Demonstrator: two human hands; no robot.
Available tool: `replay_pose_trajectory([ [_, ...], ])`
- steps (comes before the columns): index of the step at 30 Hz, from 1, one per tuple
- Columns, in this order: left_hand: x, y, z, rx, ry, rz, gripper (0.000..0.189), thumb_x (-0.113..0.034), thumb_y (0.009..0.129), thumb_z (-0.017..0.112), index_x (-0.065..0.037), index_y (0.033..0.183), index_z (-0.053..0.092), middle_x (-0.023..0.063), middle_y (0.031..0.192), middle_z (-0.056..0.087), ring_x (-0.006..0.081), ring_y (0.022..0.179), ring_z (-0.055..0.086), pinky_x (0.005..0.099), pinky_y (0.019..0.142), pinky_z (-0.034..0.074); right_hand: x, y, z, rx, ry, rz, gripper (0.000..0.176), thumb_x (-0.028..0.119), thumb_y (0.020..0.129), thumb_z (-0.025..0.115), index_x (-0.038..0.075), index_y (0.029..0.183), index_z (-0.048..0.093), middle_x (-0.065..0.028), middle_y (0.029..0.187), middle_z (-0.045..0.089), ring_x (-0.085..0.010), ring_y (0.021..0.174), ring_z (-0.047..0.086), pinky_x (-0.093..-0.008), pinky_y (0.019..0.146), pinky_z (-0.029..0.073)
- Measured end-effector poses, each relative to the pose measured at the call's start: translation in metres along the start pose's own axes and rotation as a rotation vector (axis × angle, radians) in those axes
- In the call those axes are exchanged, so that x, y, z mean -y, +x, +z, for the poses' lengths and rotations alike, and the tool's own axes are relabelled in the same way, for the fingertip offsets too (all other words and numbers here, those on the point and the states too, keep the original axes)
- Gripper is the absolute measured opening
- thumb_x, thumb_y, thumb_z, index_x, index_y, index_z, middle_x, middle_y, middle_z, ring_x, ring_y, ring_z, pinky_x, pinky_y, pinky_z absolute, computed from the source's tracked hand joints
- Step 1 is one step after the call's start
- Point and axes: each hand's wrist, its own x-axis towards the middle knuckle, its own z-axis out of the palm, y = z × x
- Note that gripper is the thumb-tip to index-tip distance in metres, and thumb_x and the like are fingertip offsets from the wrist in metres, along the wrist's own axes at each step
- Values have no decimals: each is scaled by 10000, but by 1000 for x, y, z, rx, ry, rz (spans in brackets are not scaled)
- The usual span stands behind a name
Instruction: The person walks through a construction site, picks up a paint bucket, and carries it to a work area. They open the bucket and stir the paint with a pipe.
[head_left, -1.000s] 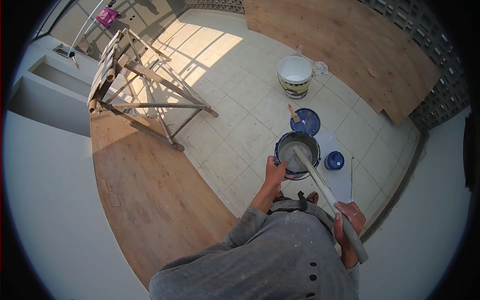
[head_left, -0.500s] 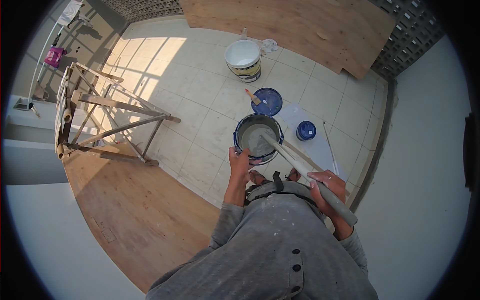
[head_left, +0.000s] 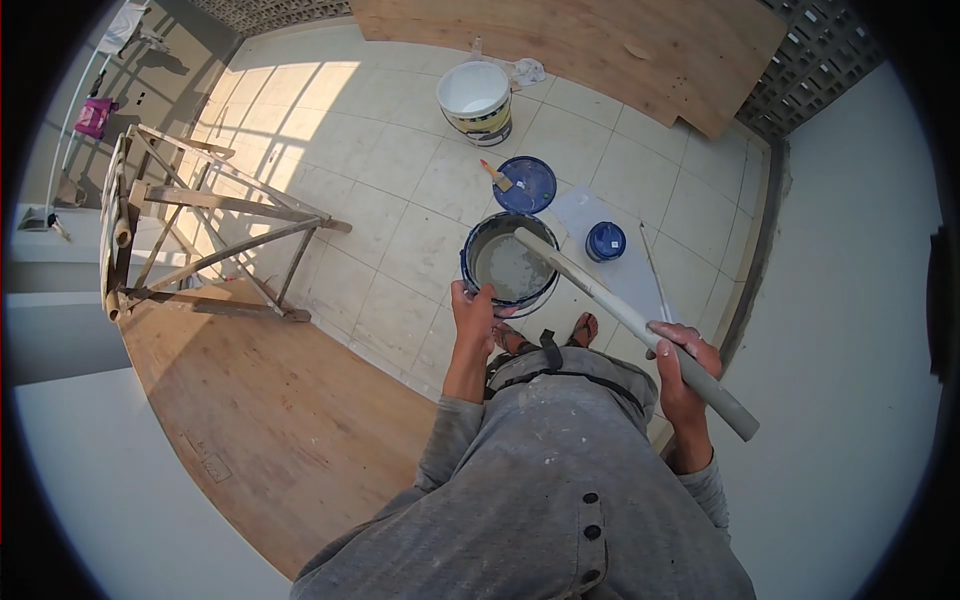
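Observation:
My left hand [head_left: 474, 312] is closed on the near rim of a dark blue bucket [head_left: 466, 262], fingers wrapped round its edge. Inside lies a wet grey mix [head_left: 508, 268] with a mottled surface. A long, round grey pole [head_left: 610, 302] slants from over the bucket up to the right. My right hand [head_left: 688, 362] grips it near its thick upper end, fingers curled round. The pole's lower end overlaps the far part of the bucket opening. Just beyond the bucket, a blue lid [head_left: 533, 186] lies on the floor with a paintbrush [head_left: 495, 176] across its left edge.
A small blue tub [head_left: 606, 242] stands on a white sheet [head_left: 632, 278], with a thin stick [head_left: 654, 265] beside it. Farther off is a white bucket [head_left: 474, 92]. A wooden trestle [head_left: 235, 207] and plywood board [head_left: 270, 420] are at left; another plywood sheet [head_left: 590, 50] is at the back.
The pole's lower end has come up out of the middle of the mix to the far side of the bucket. My right hand has moved rightward with it; my left hand keeps its hold.

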Motion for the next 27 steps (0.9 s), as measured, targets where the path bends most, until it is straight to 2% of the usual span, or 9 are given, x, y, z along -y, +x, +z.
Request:
replay_pose_trajectory([
  [2,2,0,0,3,-11,1,290,-30,814,523,-20,1029,329,191,982,523,296,647,642,380,618,617,-2,0,-1,25,7,-154,130,14,846,577,-39,944,645,-141,886,669,-166,663,593,-285,613,484],
  [3,3,0,-1,5,-22,6,286,-27,811,524,-17,1022,331,191,982,522,295,653,642,379,612,617,-2,2,0,25,6,-153,130,14,846,577,-39,944,645,-141,886,669,-166,663,593,-285,613,484],
  [5,2,1,-1,6,-3,-2,280,-25,812,524,-16,1018,334,191,984,523,290,662,642,376,605,616,-2,10,2,127,-86,-275,143,-6,746,644,-23,888,650,-147,824,677,-220,640,611,-303,586,473],
  [11,4,-1,-1,9,39,48,261,-26,819,521,-11,1010,344,186,973,526,262,658,640,356,574,610,18,24,-6,356,-315,-407,230,-4,650,678,21,878,664,-104,803,679,-229,629,610,-322,565,471],
  [15,1,-5,1,15,87,42,250,-31,823,517,-11,1009,350,173,950,534,258,629,643,339,548,598,30,32,2,362,-340,-459,267,-12,631,671,34,893,653,-121,817,680,-232,588,579,-327,547,447],
  [21,17,-2,-1,5,61,77,255,-38,826,513,-13,1012,340,173,942,539,276,606,654,338,519,588,30,38,4,498,-419,-521,301,14,594,696,44,891,657,-105,813,680,-216,567,570,-326,532,435],
  [27,19,-8,0,-2,-12,59,262,-38,835,513,-4,1020,330,178,926,535,284,577,650,342,481,574,36,39,6,425,-324,-565,293,14,589,700,44,878,660,-97,781,678,-221,577,581,-323,539,434],
])
